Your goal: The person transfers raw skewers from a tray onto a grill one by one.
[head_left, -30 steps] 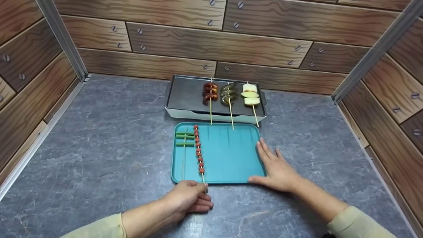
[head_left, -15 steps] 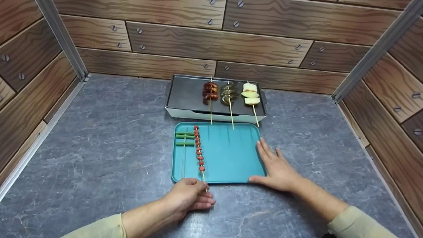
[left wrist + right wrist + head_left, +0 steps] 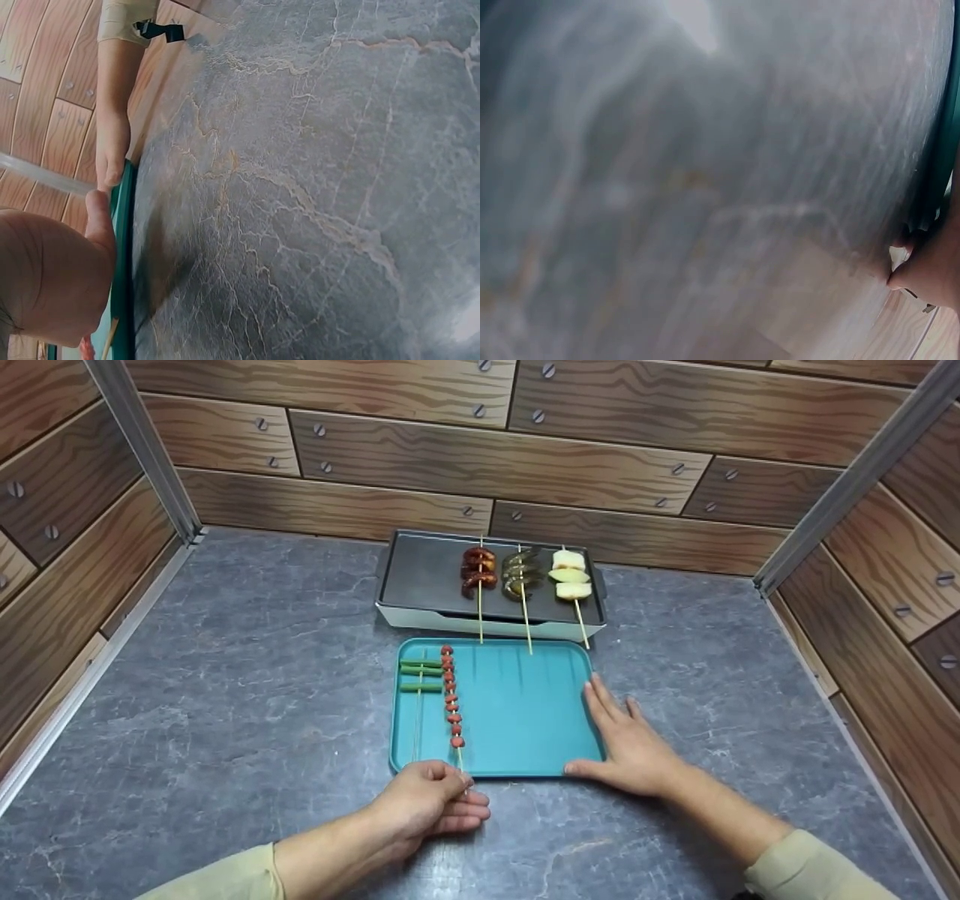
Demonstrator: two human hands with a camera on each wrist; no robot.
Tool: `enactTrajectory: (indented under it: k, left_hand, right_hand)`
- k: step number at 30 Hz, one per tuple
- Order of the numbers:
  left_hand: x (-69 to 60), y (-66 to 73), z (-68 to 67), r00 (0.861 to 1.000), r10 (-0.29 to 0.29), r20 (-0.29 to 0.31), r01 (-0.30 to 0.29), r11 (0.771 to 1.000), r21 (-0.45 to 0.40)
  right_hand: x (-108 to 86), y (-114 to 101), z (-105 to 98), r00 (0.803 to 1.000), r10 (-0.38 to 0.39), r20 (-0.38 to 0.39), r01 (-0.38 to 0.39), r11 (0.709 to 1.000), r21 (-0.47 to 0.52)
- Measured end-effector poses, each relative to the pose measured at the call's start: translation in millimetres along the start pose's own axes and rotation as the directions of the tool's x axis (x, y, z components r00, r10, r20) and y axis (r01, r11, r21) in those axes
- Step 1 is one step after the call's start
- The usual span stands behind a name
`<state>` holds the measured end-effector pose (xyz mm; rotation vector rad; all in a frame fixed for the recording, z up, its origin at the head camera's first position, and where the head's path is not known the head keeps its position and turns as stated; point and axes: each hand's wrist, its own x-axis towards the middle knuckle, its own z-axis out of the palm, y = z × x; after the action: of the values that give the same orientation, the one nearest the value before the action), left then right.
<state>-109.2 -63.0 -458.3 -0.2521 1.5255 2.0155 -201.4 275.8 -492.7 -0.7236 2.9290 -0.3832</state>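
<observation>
My left hand (image 3: 431, 802) pinches the bare lower end of a skewer of small red pieces (image 3: 451, 700) between thumb and forefinger, its other fingers held out. That skewer lies over the left part of a teal tray (image 3: 525, 712), its stick crossing the front rim. Just left of it on the tray is a skewer of green pieces (image 3: 421, 669). With fingers spread, my right hand (image 3: 634, 750) rests against the tray's right edge and front right corner. In the left wrist view, the left hand (image 3: 56, 274) covers most of the tray rim (image 3: 122, 262).
Behind the tray stands a grill (image 3: 427, 577) with a dark plate. On it lie a dark red skewer (image 3: 478, 572), a shrimp skewer (image 3: 521, 574) and a skewer of pale slices (image 3: 570, 575), their sticks jutting over the front. Wood-patterned walls (image 3: 420, 442) enclose the grey marbled table (image 3: 262, 675).
The left hand has shifted very slightly, and the near end of the red skewer has risen a little in the picture. The right hand and the tray stay where they were.
</observation>
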Motion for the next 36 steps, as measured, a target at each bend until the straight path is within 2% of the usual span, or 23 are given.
enactTrajectory:
  k: [17, 25, 36]
  left_hand:
    - [-1.1, 6.9, -1.1, 1.000, -0.003, 0.025, 0.003, 1.000, -0.014]
    - [-1.9, 7.0, -2.3, 0.999, 0.033, 0.032, -0.033, 0.999, -0.001]
    - [-7.0, 18.6, -3.9, 0.996, 0.081, 0.038, -0.082, 0.997, 0.011]
  right_hand:
    - [-1.0, 0, 2, 1.000, -0.003, -0.009, 0.003, 1.000, 0.003]
    - [-1.2, 0, 2, 1.000, 0.001, 0.001, -0.001, 1.000, 0.001]
    - [0.7, 2, 2, 1.000, 0.008, 0.005, -0.008, 1.000, 0.022]
